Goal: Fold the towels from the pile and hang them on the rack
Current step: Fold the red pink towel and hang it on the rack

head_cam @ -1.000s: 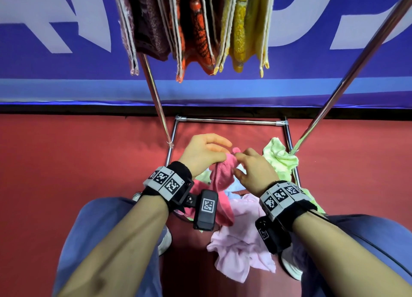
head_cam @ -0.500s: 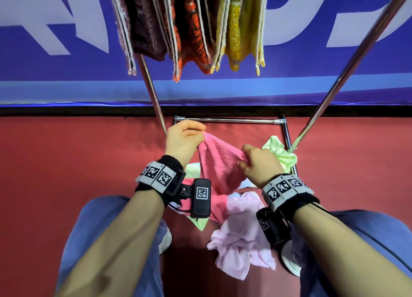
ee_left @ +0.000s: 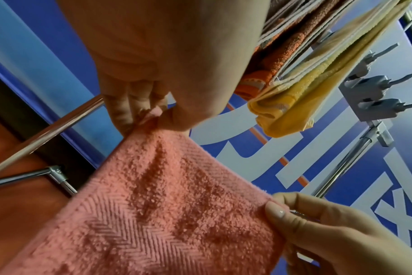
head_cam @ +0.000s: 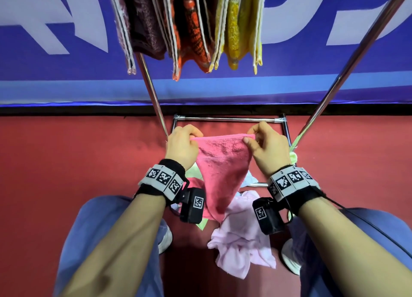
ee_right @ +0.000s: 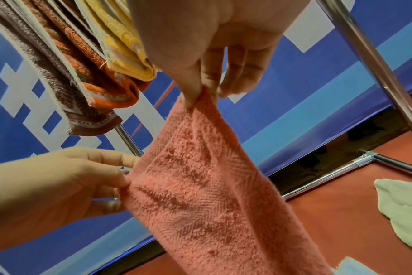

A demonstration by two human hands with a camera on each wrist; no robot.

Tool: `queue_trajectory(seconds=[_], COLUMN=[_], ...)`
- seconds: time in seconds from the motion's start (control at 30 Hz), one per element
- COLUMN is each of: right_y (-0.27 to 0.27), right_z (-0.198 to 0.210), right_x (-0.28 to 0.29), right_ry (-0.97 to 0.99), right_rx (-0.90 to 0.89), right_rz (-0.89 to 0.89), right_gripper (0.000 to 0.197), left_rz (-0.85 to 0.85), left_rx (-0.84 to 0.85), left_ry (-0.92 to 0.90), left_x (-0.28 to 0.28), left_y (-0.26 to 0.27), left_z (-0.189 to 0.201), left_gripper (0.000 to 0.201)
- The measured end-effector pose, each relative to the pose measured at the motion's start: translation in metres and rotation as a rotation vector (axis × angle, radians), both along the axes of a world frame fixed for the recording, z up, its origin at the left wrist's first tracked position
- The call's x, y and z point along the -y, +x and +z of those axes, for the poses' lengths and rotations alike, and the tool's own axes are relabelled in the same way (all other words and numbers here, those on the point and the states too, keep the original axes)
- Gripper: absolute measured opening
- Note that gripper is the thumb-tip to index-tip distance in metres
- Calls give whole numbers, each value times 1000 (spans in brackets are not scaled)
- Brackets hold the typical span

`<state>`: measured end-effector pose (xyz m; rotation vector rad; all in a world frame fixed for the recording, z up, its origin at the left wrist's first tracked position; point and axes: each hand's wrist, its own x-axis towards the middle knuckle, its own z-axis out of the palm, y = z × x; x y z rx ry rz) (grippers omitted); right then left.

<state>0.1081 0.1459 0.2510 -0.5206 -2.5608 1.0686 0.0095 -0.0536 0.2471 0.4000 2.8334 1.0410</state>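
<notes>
A pink towel (head_cam: pixel 220 165) hangs between my two hands, its top edge pulled straight. My left hand (head_cam: pixel 181 144) pinches the top left corner, my right hand (head_cam: pixel 263 146) the top right corner. The left wrist view has the towel (ee_left: pixel 167 208) pinched at my left hand (ee_left: pixel 151 115); the right wrist view has the towel (ee_right: pixel 207 186) pinched at my right hand (ee_right: pixel 200 94). Below it the pile (head_cam: pixel 243 234) of light pink, pale green and light blue towels lies on the red floor. The rack (head_cam: pixel 356 51) rises in front, with several folded towels (head_cam: pixel 189 27) hanging on it.
The rack's chrome base frame (head_cam: pixel 227 119) rests on the red floor around the pile, and its slanted legs (head_cam: pixel 151 89) rise on both sides. A blue banner (head_cam: pixel 66 51) stands behind it. My knees in blue trousers (head_cam: pixel 98 234) flank the pile.
Both hands rose from the pile with the pink towel and moved apart, so that its top edge went from bunched to stretched straight.
</notes>
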Motion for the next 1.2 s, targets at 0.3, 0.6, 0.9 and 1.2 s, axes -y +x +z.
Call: queue_trajectory(seconds=[0.3, 0.6, 0.9, 1.2], right_y=[-3, -3, 5, 25], right_z=[-10, -6, -22, 22], right_x=[-1, -5, -5, -5], right_ry=[-178, -64, 35, -18], right_rx=[41, 73, 220, 296], right_rz=[-84, -115, -70, -86], right_gripper=[15, 6, 7, 4], left_rz=[-191, -336, -441, -292], left_rx=[94, 267, 248, 158], left_ry=[-70, -119, -283, -169], left_x=[-6, -4, -5, 4], left_y=[14, 17, 29, 28], left_z=[5, -2, -12, 35], left_gripper=[24, 32, 38, 24])
